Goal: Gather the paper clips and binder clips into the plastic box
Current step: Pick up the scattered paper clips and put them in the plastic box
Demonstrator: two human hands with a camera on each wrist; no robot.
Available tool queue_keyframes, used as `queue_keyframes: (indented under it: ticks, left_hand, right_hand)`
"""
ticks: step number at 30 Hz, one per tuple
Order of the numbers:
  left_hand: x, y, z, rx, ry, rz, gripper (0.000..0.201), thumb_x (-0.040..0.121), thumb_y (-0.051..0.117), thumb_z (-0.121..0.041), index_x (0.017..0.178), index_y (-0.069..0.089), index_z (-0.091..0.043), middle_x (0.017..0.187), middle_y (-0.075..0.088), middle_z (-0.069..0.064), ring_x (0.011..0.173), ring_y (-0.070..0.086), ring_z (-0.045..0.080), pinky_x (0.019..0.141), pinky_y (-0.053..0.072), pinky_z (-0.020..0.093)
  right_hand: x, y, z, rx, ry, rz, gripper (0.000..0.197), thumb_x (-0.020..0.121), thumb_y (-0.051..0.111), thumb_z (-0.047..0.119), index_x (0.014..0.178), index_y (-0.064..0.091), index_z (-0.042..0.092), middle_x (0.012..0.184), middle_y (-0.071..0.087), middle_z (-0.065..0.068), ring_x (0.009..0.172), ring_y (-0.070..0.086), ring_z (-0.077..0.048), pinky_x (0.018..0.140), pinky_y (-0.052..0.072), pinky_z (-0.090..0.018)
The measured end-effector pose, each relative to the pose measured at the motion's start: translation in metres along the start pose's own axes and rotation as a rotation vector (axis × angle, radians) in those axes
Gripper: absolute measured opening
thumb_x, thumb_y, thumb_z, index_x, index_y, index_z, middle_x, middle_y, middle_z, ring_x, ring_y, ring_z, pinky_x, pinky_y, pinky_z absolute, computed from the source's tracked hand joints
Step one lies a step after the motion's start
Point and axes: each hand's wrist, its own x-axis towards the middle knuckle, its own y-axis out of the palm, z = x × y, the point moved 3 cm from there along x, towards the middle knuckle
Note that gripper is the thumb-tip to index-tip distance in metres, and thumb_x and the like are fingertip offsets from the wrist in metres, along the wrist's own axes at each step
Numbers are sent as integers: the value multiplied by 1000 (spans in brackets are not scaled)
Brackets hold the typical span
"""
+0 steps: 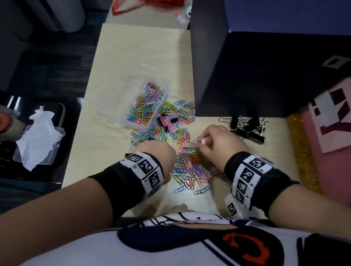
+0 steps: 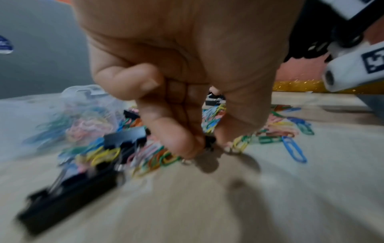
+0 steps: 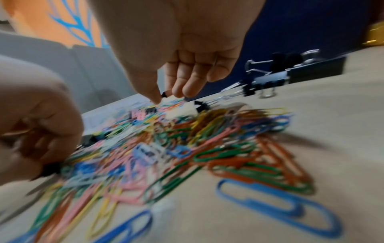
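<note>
Both hands low over paper clips heaped on near surface. Left hand grip pinches small black clip, likely binder clip; right hand grip narrow, contents unclear. Plastic box far-left, part filled; binder clips right. Step: picking. Next: carry to box.

- The table is seen steeply from above in the head view, forward and down over both forearms.
- The tabletop is skimmed from close range by each wrist view, along its own hand.
- The paper clips are shared by all three views.
</note>
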Motion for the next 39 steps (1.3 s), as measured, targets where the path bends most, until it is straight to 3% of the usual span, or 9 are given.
queue_keyframes:
  ticks: [5,10,14,17,21,25,28,33,39]
  left_hand:
    - [7,-19,-4,92,30,-46,32,74,66,-29,55,47,-12,54,48,-2,47,53,17,48,50,27]
    - [13,-74,-19,-73,76,-222,33,87,57,-36,66,51,-11,68,57,4,65,56,23,55,44,30]
    - [28,-81,-19,-269,62,-362,26,91,50,-25,110,61,-12,104,66,9,92,61,27,74,52,35]
    - [33,-59,-14,-268,79,-269,29,89,53,-22,117,54,-15,113,57,11,92,58,27,76,52,38]
    - [25,-23,-8,-148,61,-69,83,61,80,-53,129,39,-27,120,41,7,105,49,28,83,51,44]
    - [16,-4,-16,-38,91,-96,108,53,86,-51,139,27,-25,134,30,12,119,37,35,95,45,47]
    - [17,-4,-18,-135,89,-133,82,68,80,-39,133,35,-17,131,34,15,115,45,36,96,44,44]
    - [20,-6,-11,-256,96,-164,43,84,64,-22,122,47,-10,115,47,14,103,57,35,84,49,40]
    - [23,-9,2,-303,85,-213,29,89,60,-22,116,55,-13,111,58,11,105,56,30,84,46,36]
  right_hand:
    - [0,-24,-43,144,295,-189,21,90,57,36,106,56,22,99,62,0,83,56,-18,68,39,-25]
    - [-11,-39,-58,202,450,-265,29,92,55,29,119,51,19,112,58,-2,80,52,-19,68,36,-25]
    - [-15,-27,-54,32,391,20,22,94,51,31,106,58,14,100,63,-6,93,60,-26,71,39,-25]
    - [-23,-11,-51,-69,422,302,47,90,58,38,125,45,9,120,57,-12,105,59,-28,78,45,-30]
    - [-32,1,-37,-37,329,401,97,63,77,62,136,33,16,130,41,-8,111,54,-26,90,49,-37]
    - [-32,12,-16,-71,158,371,114,56,84,57,144,21,20,136,28,-7,121,50,-28,100,46,-40]
    - [-26,21,-4,-122,61,319,105,61,83,52,142,22,22,135,25,-9,118,49,-33,100,45,-43]
    - [-20,25,7,-85,-16,249,53,83,66,37,126,40,19,124,31,-11,106,50,-35,93,48,-41]
    - [-11,14,8,-36,-5,231,34,89,53,14,124,49,14,119,39,-11,101,54,-33,89,48,-36]
